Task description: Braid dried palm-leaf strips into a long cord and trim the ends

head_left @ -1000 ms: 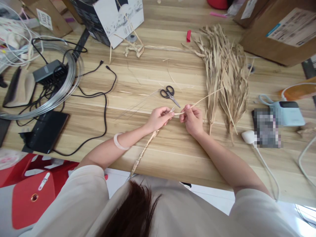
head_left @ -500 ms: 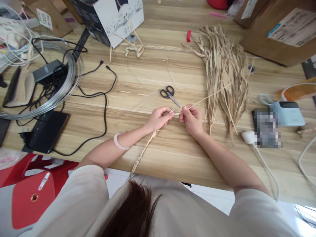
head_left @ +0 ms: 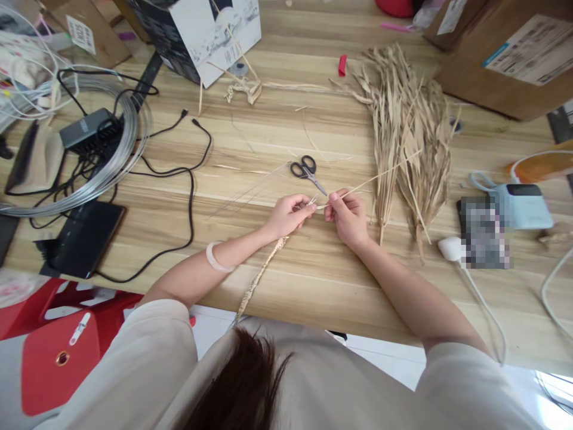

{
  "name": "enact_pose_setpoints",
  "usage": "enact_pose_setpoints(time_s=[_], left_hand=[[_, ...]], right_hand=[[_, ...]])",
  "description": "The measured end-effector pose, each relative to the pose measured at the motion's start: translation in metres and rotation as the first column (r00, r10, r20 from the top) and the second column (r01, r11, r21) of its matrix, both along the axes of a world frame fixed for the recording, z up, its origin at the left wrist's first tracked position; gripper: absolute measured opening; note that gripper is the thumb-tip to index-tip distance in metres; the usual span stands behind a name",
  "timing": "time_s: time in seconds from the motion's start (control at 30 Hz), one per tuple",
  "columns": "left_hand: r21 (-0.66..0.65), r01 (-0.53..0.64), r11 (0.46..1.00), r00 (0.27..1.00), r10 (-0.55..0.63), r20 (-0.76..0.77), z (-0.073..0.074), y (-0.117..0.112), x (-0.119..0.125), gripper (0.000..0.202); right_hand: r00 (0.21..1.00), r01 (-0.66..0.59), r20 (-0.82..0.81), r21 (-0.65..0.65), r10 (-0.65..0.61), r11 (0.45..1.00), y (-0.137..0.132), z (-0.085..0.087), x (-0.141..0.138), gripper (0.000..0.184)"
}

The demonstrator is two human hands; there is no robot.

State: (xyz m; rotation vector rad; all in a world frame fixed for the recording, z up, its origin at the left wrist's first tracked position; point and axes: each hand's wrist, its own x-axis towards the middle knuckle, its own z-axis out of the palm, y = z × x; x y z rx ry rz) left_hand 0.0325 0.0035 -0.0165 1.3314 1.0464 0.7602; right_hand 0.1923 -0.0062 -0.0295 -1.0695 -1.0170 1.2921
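Above the wooden table, my left hand (head_left: 293,214) is closed in a pinch on the end of a braided straw cord (head_left: 259,276). The cord runs from below that hand down over the table's front edge. My right hand (head_left: 348,216) pinches a long thin straw strip (head_left: 376,177), which reaches up and right over the dried leaves. A short pale length of the strip spans the small gap between both hands. Just beyond the fingertips lie black-handled scissors (head_left: 308,172), blades partly spread. Fine wires (head_left: 253,188) lie left of the scissors.
Bundles of dried leaves (head_left: 403,137) lie to the right, near a cardboard box (head_left: 505,60). Coiled metal wire (head_left: 129,143), black cables and a dark phone (head_left: 92,239) occupy the left. A light blue power bank (head_left: 521,206) sits far right. A white-fronted box (head_left: 219,36) stands behind.
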Motion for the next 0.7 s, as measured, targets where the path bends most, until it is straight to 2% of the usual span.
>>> enact_pose_setpoints(time_s=[0.7], left_hand=[[0.042,0.051,0.998,0.996,-0.048,-0.072,-0.0026,-0.0005,-0.0003,0.026]], right_hand=[[0.996,-0.066,0.063,0.011,0.065,0.998,-0.0002,0.0006,0.0009,0.035]])
